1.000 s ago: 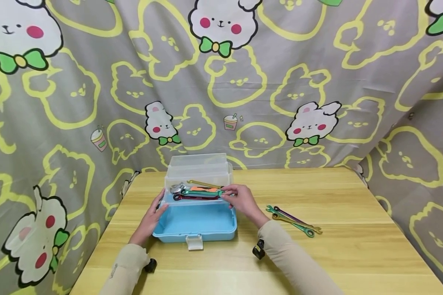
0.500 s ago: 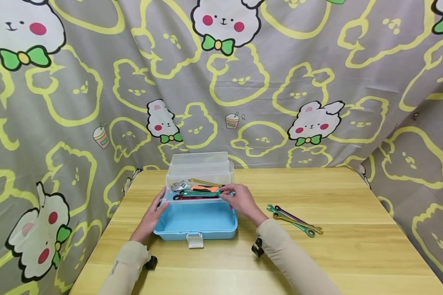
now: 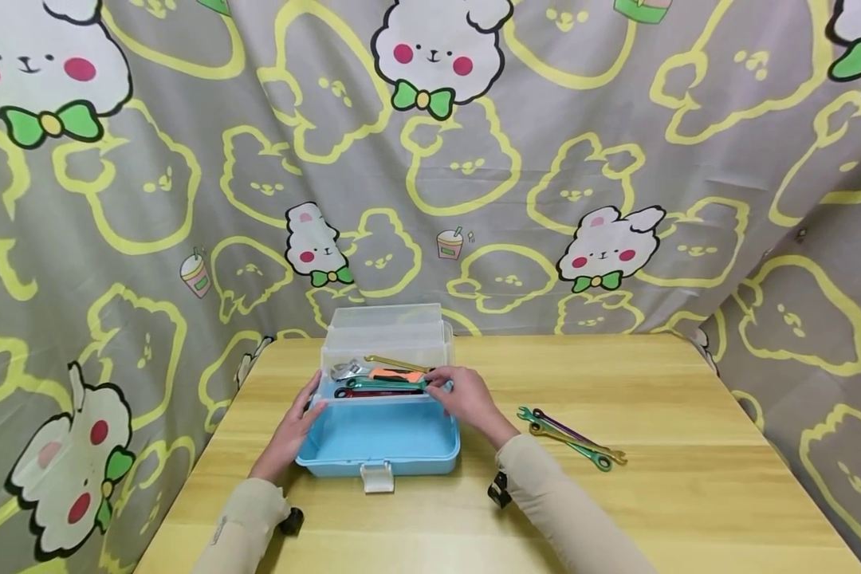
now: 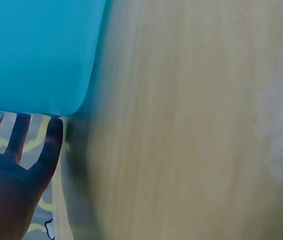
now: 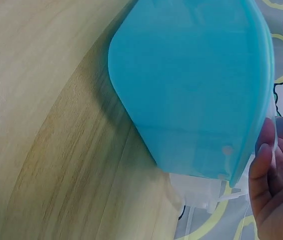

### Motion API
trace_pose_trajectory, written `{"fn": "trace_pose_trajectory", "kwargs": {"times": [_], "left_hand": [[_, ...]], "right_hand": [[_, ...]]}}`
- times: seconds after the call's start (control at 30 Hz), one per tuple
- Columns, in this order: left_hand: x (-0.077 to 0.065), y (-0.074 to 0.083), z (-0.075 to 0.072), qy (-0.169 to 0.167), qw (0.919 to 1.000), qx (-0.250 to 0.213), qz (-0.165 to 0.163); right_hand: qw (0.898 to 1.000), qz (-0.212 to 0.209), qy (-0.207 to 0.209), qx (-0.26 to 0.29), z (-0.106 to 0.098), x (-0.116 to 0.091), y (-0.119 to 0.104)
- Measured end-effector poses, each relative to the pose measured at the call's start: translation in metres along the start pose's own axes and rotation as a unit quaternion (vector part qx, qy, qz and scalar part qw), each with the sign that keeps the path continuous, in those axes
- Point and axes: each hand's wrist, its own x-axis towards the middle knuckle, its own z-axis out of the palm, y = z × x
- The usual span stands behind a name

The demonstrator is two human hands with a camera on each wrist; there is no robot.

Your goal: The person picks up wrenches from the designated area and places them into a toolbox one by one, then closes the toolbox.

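A light blue toolbox (image 3: 379, 460) stands on the table with its clear lid raised. Its upper tray (image 3: 320, 392) bears a green wrench (image 3: 380, 383), a dark red wrench (image 3: 383, 393), a gold wrench (image 3: 383, 361), a silver adjustable wrench (image 3: 347, 370) and an orange-and-black handled tool (image 3: 395, 375). My left hand (image 3: 292, 430) touches the box's left side, its fingers fairly straight in the left wrist view. At the tray's right end, my right hand (image 3: 468, 399) pinches the end of the green wrench. The right wrist view shows thumb and finger at the rim; the wrench is hidden there.
Several wrenches (image 3: 570, 437) in green, gold and purple lie crossed on the wooden table (image 3: 660, 510), right of the right hand. A white latch (image 3: 377, 477) hangs at the box's front. Behind the table rises a patterned curtain (image 3: 502, 199).
The green wrench has come down into the tray, uncovering more of the adjustable wrench and the orange handle. My right hand has shifted slightly with it. The left hand stays at the box.
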Motion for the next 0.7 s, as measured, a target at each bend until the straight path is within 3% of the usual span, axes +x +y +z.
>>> {"fn": "trace_pose_trajectory", "kwargs": {"times": [0.17,0.43,0.7], "left_hand": [[-0.0005,-0.0022,-0.0001,-0.011,0.9997,-0.015,-0.013],[-0.002,-0.005,0.0013,0.0,0.9999,-0.005,0.013],[0.0009,-0.0076,-0.0003,0.002,0.9998,-0.002,0.019]], "right_hand": [[1.0,-0.01,0.002,0.001,0.0007,-0.0013,0.0019],[1.0,-0.021,0.007,0.018,-0.0003,0.0018,0.0036],[0.999,-0.028,0.024,0.022,-0.0009,0.0026,0.0016]]}}
